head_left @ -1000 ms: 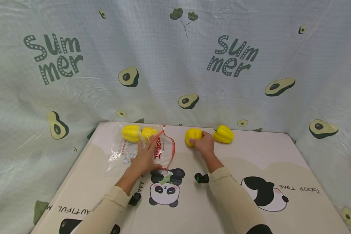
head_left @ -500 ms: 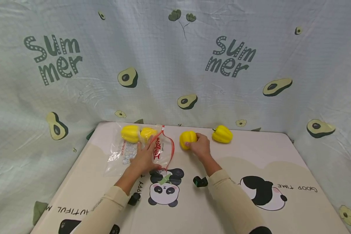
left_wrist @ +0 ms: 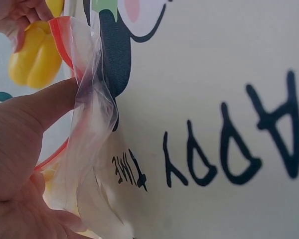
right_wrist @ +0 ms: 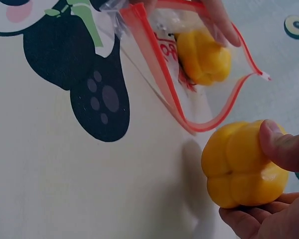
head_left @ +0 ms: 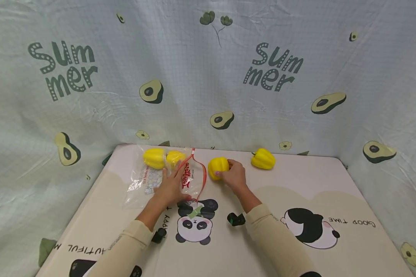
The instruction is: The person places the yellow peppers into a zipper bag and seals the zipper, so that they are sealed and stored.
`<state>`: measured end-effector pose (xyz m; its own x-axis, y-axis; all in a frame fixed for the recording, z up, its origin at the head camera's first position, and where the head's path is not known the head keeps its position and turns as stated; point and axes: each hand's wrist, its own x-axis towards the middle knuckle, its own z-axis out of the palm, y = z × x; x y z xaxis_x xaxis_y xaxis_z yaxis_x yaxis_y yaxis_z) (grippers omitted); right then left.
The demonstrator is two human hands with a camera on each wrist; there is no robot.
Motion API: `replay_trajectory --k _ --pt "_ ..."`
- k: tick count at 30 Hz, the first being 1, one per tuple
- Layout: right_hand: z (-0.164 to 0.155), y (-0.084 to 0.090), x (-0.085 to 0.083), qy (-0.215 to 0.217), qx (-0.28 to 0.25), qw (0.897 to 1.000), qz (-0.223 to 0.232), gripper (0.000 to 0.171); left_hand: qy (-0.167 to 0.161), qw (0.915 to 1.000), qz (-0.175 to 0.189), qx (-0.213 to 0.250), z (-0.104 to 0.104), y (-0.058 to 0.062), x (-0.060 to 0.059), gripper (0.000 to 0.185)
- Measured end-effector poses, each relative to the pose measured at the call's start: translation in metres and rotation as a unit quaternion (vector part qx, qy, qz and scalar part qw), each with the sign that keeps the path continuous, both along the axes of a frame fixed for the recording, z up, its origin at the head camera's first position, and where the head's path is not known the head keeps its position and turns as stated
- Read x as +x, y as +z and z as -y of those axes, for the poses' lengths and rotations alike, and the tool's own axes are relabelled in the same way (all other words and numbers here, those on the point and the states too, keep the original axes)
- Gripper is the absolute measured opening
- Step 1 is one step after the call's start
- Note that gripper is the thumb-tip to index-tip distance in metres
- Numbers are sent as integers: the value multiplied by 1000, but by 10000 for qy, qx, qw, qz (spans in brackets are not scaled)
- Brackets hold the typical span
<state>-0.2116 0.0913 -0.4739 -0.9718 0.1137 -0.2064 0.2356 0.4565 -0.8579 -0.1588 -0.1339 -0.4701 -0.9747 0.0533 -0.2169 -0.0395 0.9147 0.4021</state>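
A clear zip bag (head_left: 138, 194) with a red-edged mouth lies at the left of the table, two yellow bell peppers (head_left: 154, 158) inside. My left hand (head_left: 169, 188) is spread across its mouth, fingers straight and apart. Its thumb (left_wrist: 50, 104) presses the plastic near the lower edge. In the right wrist view the red rim (right_wrist: 164, 64) gapes, and one bagged pepper shows through. My right hand (head_left: 234, 176) grips another yellow bell pepper (right_wrist: 244, 164) between thumb and fingers, just right of the mouth, its lobed end toward the bag.
A further yellow bell pepper (head_left: 263, 159) rests at the back, right of my right hand. The table cover (head_left: 201, 261) carries printed pandas and lettering. A patterned curtain (head_left: 187, 57) hangs right behind the table's back edge.
My right hand has carried its bell pepper leftward and slightly nearer, away from the loose pepper and toward the bag's mouth. My left hand and the bag have stayed in place.
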Motion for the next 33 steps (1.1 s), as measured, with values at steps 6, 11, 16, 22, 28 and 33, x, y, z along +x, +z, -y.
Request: replay_trajectory --k 6,11,16,22,28,33 --pt "6 -1 4 45 -4 10000 3 74 -24 10000 10 -10 0 2 1 120" --pt "9 -1 7 121 2 9999 -53 73 -23 10000 11 13 0 2 1 120" --pt "12 -1 11 187 -16 9998 -58 72 -31 10000 26 8 0 3 2 120" --pt "15 -2 12 270 52 9996 -86 73 -39 10000 23 38 0 3 2 120" --pt "19 -2 14 360 125 9991 -184 71 -65 10000 16 32 1 2 1 119" --pt "23 0 17 525 81 9983 -222 71 -57 10000 -11 -6 1 0 -1 120"
